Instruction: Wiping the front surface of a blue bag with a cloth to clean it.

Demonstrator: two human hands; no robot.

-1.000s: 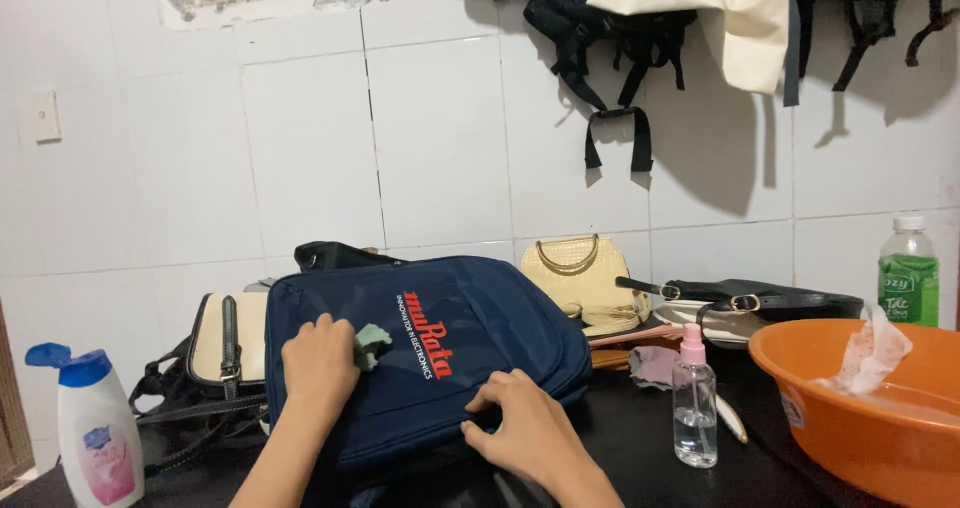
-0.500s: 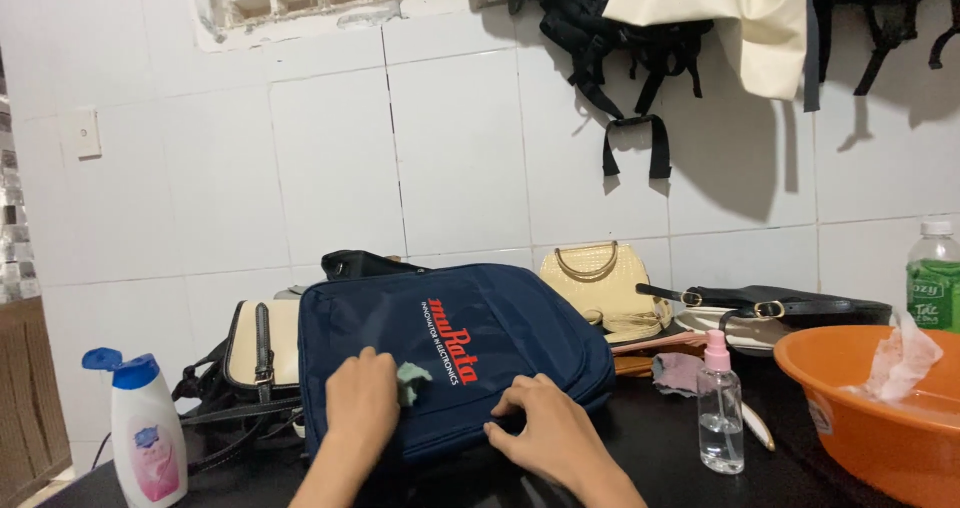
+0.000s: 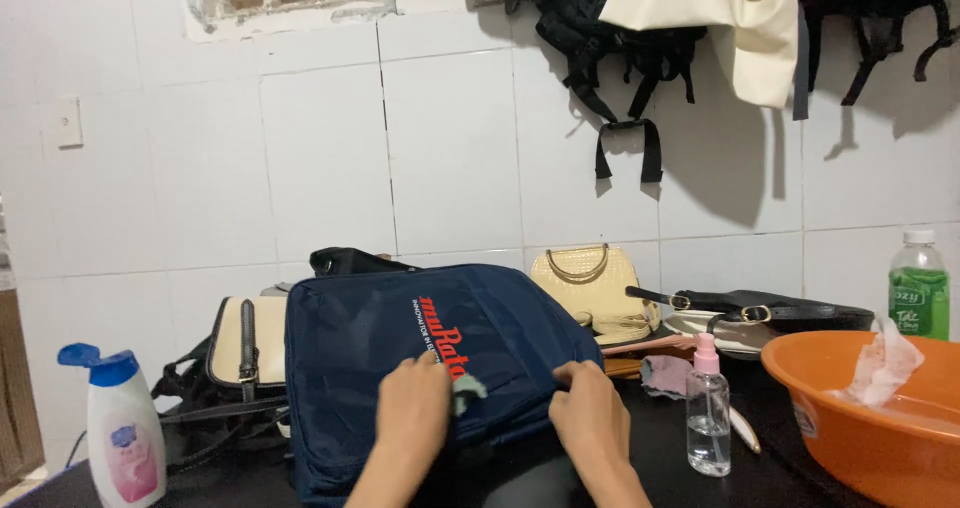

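Note:
A navy blue fabric bag (image 3: 380,358) with red and white print lies propped on the dark table in front of me. My left hand (image 3: 413,415) presses a small grey-green cloth (image 3: 466,391) against the bag's front, over the print. My right hand (image 3: 590,420) rests on the bag's lower right side, fingers curled over the fabric, holding it in place.
A white bottle with a blue cap (image 3: 121,435) stands at the left. A small clear spray bottle (image 3: 708,420) stands right of the bag, next to an orange basin (image 3: 860,438) holding a white wipe. A green bottle (image 3: 918,288), cream handbags (image 3: 598,290) and belts lie behind; dark bags hang on the tiled wall.
My left hand with the cloth has shifted rightward across the bag's front, onto the print. My right hand stays on the bag's right side. The view has swung slightly left.

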